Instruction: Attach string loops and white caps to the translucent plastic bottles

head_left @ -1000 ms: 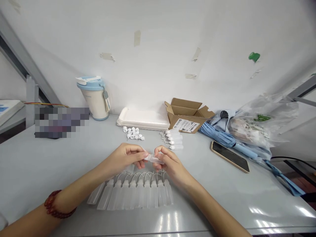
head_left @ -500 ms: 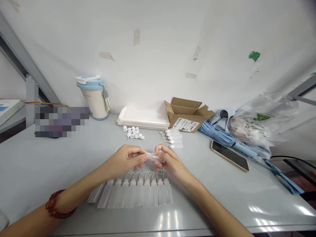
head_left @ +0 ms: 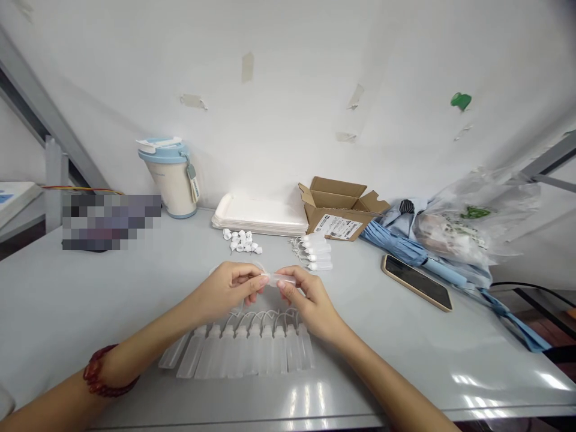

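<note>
A small translucent plastic bottle lies sideways between my hands, above the table. My left hand pinches its neck end with thumb and fingers, hiding the tip. The body of the bottle is in my right hand, gripped between thumb and fingers. Thin clear tubing or cord shows by my left fingers. Just below, a row of several similar bottles lies side by side, with thin white cords curling from their necks. Several capped bottles lie beyond my right hand, and a cluster of small white caps beyond my left.
Along the wall stand a blue-lidded tumbler, a stack of white sheets or bags and an open cardboard box. To the right are a blue umbrella, a phone and a plastic bag. The table's front edge runs below.
My right fingers have shifted their hold on the bottle, the index finger now extended along it. The bottle has moved slightly left and up. The lying bottles look unchanged.
</note>
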